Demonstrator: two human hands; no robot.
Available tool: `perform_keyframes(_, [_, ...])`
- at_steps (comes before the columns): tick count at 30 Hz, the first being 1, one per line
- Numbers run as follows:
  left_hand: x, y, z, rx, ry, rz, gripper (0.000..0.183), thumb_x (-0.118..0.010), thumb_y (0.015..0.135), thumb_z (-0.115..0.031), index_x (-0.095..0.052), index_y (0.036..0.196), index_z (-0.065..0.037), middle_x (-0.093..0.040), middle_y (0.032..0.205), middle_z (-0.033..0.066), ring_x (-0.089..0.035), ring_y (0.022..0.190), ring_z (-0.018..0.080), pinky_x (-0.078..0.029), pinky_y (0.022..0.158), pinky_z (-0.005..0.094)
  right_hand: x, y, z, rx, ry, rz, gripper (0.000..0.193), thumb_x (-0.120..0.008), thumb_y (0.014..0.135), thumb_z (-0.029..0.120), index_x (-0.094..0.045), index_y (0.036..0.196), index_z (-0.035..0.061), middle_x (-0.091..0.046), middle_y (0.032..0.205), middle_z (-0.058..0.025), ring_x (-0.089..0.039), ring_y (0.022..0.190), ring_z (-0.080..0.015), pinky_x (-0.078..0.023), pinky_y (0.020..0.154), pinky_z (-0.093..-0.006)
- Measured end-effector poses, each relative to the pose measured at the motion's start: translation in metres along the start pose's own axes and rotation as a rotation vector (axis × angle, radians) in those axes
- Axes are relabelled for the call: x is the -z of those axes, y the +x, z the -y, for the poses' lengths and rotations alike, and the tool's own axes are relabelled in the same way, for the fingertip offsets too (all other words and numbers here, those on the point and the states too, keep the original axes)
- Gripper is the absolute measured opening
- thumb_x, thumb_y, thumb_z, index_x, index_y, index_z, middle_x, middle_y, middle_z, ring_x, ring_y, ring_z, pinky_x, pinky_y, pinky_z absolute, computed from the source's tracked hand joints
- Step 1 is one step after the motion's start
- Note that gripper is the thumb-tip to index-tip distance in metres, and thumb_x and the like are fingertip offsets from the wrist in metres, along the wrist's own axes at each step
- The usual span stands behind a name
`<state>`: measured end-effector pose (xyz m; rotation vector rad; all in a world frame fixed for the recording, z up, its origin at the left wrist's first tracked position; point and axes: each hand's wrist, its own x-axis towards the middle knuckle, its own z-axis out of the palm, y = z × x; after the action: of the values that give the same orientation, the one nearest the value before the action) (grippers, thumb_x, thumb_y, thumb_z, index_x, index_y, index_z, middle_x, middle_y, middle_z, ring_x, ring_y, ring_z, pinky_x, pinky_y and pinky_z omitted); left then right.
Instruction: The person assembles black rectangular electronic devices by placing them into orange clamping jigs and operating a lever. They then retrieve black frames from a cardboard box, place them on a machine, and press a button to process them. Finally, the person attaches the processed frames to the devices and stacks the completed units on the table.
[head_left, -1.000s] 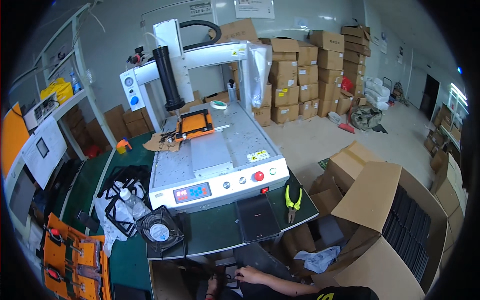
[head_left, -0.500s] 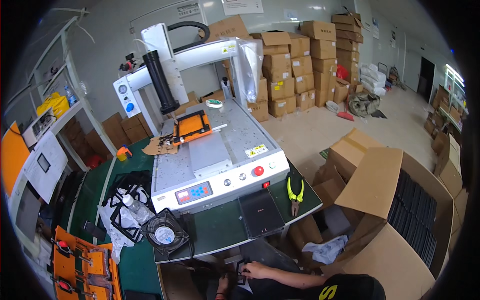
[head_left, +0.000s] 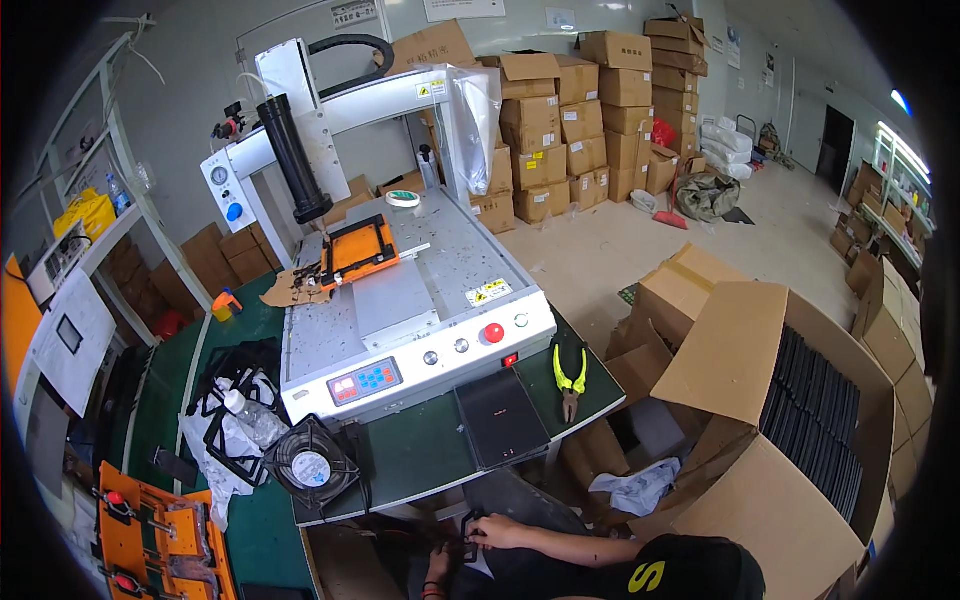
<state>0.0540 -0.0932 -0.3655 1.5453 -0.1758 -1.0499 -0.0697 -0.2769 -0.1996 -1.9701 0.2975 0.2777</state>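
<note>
Below the table's front edge, my right hand point(head_left: 492, 531) is closed on a small black rectangular frame point(head_left: 469, 549), its fingers pinching the upper edge. My left hand point(head_left: 438, 564), with a red band at the wrist, sits just left of the frame with curled fingers. Shadow hides what those fingers hold. A pale piece point(head_left: 480, 564) shows beneath the frame, over dark clothing. Above the hands, a flat black box point(head_left: 501, 420) and yellow-handled pliers point(head_left: 569, 382) lie on the green table point(head_left: 405, 487).
A white dispensing machine point(head_left: 415, 365) carries an orange fixture point(head_left: 361, 249). Left of it are a black fan point(head_left: 312, 466), a plastic bottle point(head_left: 255, 418) and orange clamp jigs point(head_left: 165, 540). An open carton point(head_left: 720, 370) with stacked black parts stands at right. Boxes point(head_left: 530, 125) line the wall.
The whole view has shifted, so the machine and table appear slightly farther left. Both hands stay together at the black frame, with only small finger movement.
</note>
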Motion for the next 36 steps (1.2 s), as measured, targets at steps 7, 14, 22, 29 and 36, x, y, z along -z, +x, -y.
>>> perform_keyframes(7, [0.003, 0.0, 0.002, 0.021, 0.084, -0.014, 0.024, -0.045, 0.092, -0.014, -0.062, 0.1, 0.0, -0.063, 0.086, 0.004, -0.058, 0.071, 0.0118, -0.049, 0.064, 0.0256, 0.001, -0.003, 0.001, 0.044, -0.02, -0.011, 0.019, -0.055, 0.09, 0.018, -0.061, 0.102, 0.0046, -0.068, 0.074, -0.0084, -0.067, 0.066, -0.0186, -0.053, 0.063, -0.0331])
perform_keyframes(14, [-0.002, -0.006, -0.003, 0.023, 0.082, -0.045, 0.028, -0.043, 0.094, -0.017, -0.063, 0.099, 0.003, -0.063, 0.082, 0.007, -0.057, 0.067, 0.0137, -0.047, 0.057, 0.0287, 0.001, -0.004, 0.001, 0.048, -0.009, -0.005, 0.018, -0.056, 0.09, 0.016, -0.061, 0.102, 0.0041, -0.068, 0.073, -0.0093, -0.067, 0.065, -0.0205, -0.053, 0.064, -0.0342])
perform_keyframes(22, [0.005, 0.003, 0.01, 0.012, 0.091, -0.013, 0.02, -0.046, 0.091, -0.013, -0.063, 0.094, -0.004, -0.059, 0.08, 0.0, -0.053, 0.066, 0.0102, -0.044, 0.058, 0.0253, 0.004, -0.005, 0.005, 0.037, -0.058, 0.041, 0.021, -0.054, 0.091, 0.018, -0.06, 0.105, 0.0048, -0.069, 0.076, -0.0098, -0.068, 0.068, -0.0191, -0.053, 0.067, -0.0337])
perform_keyframes(29, [0.002, -0.002, 0.002, -0.056, 0.119, -0.018, 0.021, -0.044, 0.091, -0.012, -0.063, 0.096, -0.003, -0.059, 0.081, 0.0003, -0.052, 0.066, 0.0099, -0.044, 0.059, 0.0247, 0.002, -0.003, 0.003, 0.021, -0.077, 0.048, 0.02, -0.054, 0.091, 0.018, -0.059, 0.106, 0.0052, -0.069, 0.079, -0.0085, -0.068, 0.07, -0.0194, -0.053, 0.067, -0.0338])
perform_keyframes(36, [0.008, 0.007, 0.019, 0.039, 0.17, -0.052, 0.027, -0.044, 0.095, -0.02, -0.062, 0.101, -0.001, -0.063, 0.088, 0.0032, -0.057, 0.075, 0.0113, -0.047, 0.064, 0.0262, 0.003, -0.005, 0.004, 0.032, -0.115, 0.025, 0.02, -0.055, 0.091, 0.02, -0.06, 0.105, 0.0069, -0.069, 0.079, -0.0084, -0.068, 0.071, -0.0202, -0.053, 0.068, -0.0341])
